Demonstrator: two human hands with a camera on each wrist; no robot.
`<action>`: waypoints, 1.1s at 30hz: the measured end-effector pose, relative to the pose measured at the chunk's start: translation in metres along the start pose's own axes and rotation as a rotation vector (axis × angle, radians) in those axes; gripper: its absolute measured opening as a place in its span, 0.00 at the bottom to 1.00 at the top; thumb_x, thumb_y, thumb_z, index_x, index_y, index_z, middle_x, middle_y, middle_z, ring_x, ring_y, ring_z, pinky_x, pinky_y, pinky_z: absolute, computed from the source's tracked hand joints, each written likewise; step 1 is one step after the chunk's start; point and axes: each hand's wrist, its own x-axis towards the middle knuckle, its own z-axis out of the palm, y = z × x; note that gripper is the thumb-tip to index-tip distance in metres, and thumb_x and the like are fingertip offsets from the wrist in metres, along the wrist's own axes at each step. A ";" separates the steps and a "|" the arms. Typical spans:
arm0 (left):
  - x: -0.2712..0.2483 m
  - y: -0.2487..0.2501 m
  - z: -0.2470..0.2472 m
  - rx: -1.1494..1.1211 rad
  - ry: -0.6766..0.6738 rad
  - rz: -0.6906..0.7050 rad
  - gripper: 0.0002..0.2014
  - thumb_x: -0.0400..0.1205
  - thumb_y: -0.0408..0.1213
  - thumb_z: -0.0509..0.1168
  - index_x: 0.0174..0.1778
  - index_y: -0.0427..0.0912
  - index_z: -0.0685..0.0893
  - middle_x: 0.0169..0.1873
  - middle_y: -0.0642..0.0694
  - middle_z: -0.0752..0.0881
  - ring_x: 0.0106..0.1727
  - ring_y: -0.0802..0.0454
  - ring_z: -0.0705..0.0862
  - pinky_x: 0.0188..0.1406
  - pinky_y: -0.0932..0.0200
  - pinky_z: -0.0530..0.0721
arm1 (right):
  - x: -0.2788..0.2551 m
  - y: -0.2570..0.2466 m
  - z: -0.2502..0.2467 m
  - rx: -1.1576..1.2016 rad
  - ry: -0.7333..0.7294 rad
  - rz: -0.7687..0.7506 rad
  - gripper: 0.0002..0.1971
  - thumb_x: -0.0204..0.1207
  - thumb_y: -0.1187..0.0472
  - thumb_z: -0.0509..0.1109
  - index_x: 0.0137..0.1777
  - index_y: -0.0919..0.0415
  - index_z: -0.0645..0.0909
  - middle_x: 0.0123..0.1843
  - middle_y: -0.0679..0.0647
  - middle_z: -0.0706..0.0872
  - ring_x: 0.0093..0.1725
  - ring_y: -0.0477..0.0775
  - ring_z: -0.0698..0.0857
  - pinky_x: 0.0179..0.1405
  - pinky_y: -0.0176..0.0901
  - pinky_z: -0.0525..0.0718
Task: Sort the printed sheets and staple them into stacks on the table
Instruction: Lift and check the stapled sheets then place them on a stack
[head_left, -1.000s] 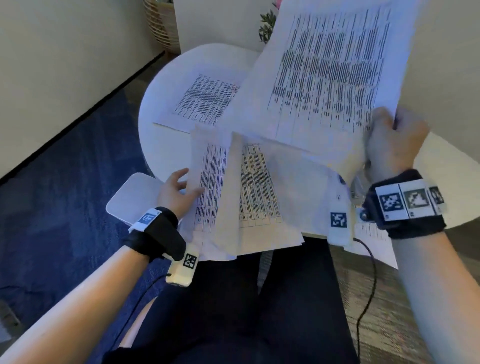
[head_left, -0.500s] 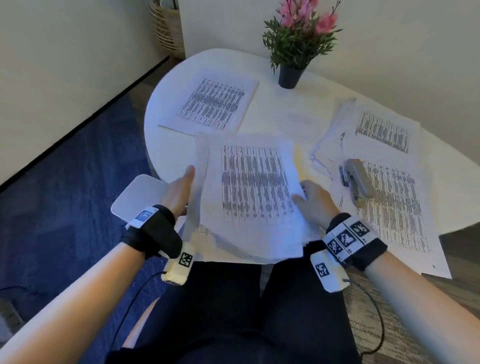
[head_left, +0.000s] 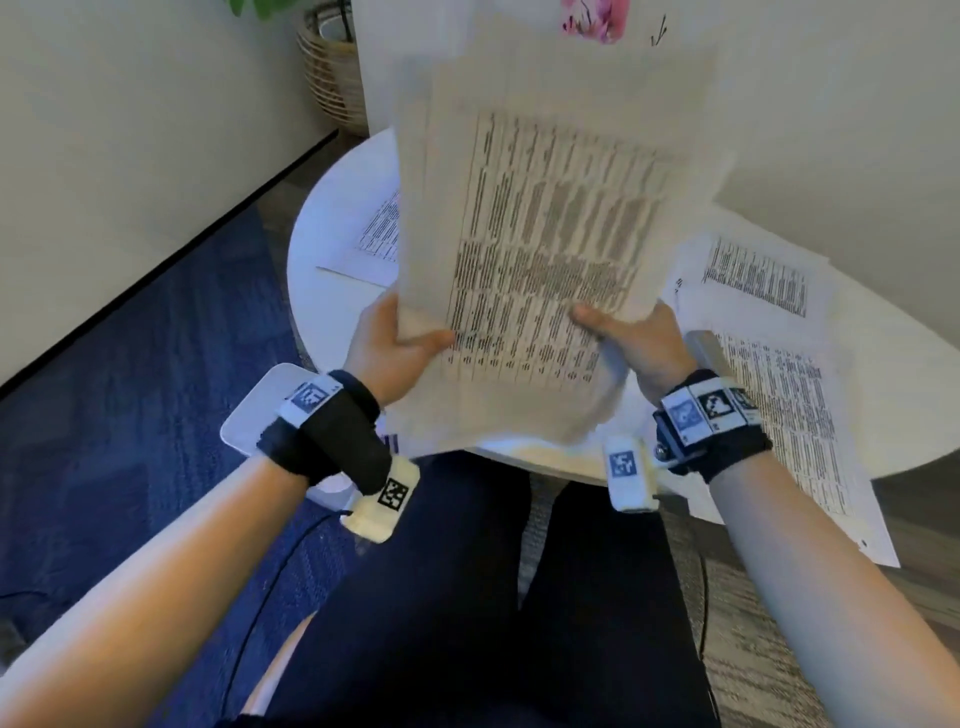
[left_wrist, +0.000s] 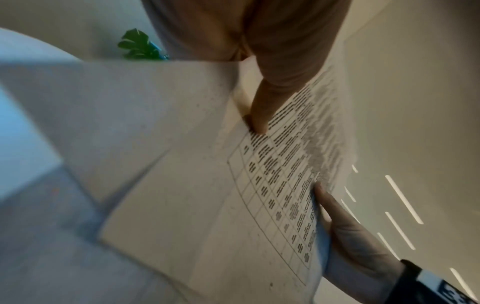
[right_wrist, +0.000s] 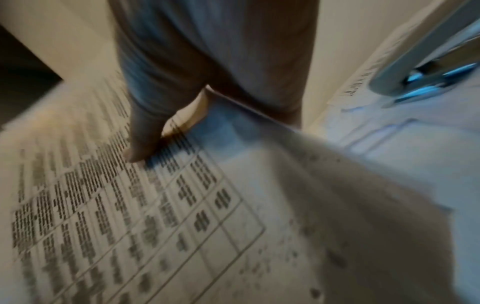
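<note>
Both hands have a bundle of white printed sheets covered in table text held up on end over the near edge of the round white table. The left hand pinches the lower left edge, thumb on the front, and the right hand pinches the lower right the same way. I'd say the sheets are being gathered and squared, not yet stapled. The grey metal stapler lies just behind the right hand on the loose printed pages spread there. Next, probably, tap the edges even and free one hand for it
</note>
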 end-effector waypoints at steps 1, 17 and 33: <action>0.004 0.006 0.003 -0.046 -0.003 0.028 0.18 0.72 0.30 0.76 0.52 0.51 0.80 0.49 0.51 0.87 0.52 0.53 0.87 0.55 0.56 0.84 | -0.005 -0.008 0.002 0.055 0.021 -0.026 0.42 0.57 0.51 0.85 0.66 0.55 0.63 0.46 0.46 0.86 0.46 0.37 0.85 0.60 0.39 0.80; 0.053 0.080 0.017 -0.122 0.144 0.246 0.24 0.69 0.44 0.77 0.60 0.42 0.82 0.52 0.50 0.89 0.54 0.55 0.87 0.54 0.46 0.87 | 0.005 -0.043 -0.010 -0.067 0.062 -0.412 0.35 0.53 0.56 0.87 0.61 0.60 0.78 0.56 0.49 0.86 0.58 0.42 0.86 0.65 0.52 0.83; 0.051 0.092 -0.008 0.519 0.009 0.399 0.08 0.72 0.48 0.76 0.44 0.55 0.88 0.29 0.58 0.81 0.34 0.59 0.79 0.38 0.65 0.77 | -0.009 -0.076 -0.036 -0.314 0.166 -0.683 0.19 0.67 0.56 0.79 0.20 0.45 0.76 0.20 0.39 0.71 0.23 0.38 0.66 0.26 0.37 0.66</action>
